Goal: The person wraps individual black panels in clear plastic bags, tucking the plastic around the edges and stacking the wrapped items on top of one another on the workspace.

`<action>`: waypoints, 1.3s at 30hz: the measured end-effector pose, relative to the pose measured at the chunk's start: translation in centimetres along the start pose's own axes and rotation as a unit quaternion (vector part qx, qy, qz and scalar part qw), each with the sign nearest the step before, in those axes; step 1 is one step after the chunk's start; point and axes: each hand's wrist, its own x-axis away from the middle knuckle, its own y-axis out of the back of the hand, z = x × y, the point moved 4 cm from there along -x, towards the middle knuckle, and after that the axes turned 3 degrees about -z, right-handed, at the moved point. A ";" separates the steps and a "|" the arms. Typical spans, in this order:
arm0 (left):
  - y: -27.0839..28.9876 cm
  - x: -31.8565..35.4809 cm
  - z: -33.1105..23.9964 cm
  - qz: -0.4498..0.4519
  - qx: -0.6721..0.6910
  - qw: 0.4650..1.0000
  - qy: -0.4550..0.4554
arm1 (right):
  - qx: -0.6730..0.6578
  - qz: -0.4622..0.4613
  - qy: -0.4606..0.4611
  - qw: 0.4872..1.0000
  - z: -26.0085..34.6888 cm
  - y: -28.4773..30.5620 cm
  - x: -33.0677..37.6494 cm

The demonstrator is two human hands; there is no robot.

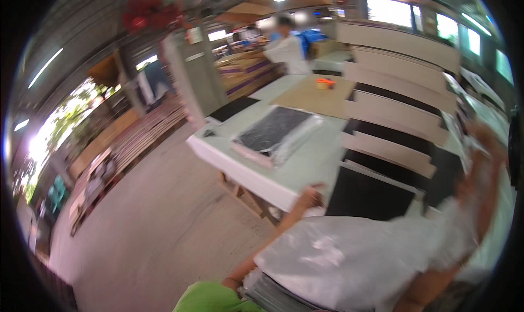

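Note:
A clear plastic bag [349,257] spreads low in front of me, wrinkled and shiny, over a dark grey stack [278,295] near my green clothing. My left hand [311,196] is at the table's near edge beside a black board [368,194]. It is slightly smeared, its fingers partly bent, and I see no object in them. Raised at the far right is my right hand [484,134], blurred by motion. Clear plastic lies along that forearm, but whether the fingers grip it cannot be made out.
Black and beige panels [390,123] lie overlapped in rows along the right of the white-covered table [311,164]. A plastic-wrapped dark panel [275,132] rests left of them. Farther back are an orange tape roll [325,83] on a brown board [305,96], a pillar [194,72] and a person [289,50].

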 end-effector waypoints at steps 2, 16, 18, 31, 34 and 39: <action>4.1 1.3 -4.7 -0.075 -0.051 0.994 -0.066 | -0.072 0.065 -0.028 0.995 -2.8 -3.0 -2.1; -8.0 0.1 -13.7 0.071 -0.159 0.977 -0.121 | 0.037 0.190 0.067 0.979 -1.8 -4.3 -2.3; -6.4 0.3 -13.5 0.038 -0.133 0.982 -0.126 | -0.006 0.216 0.058 0.975 -1.7 -4.1 -1.6; -4.2 -2.3 -5.8 0.352 -0.098 0.904 0.222 | 0.076 0.216 -0.054 0.972 -7.0 -3.1 1.7; -4.6 -2.5 -6.1 0.383 -0.181 0.890 0.166 | 0.128 0.194 -0.053 0.971 -8.0 -2.4 2.6; -4.2 -2.4 -6.2 0.351 -0.160 0.885 0.261 | 0.096 0.169 -0.093 0.976 -8.6 -2.3 4.0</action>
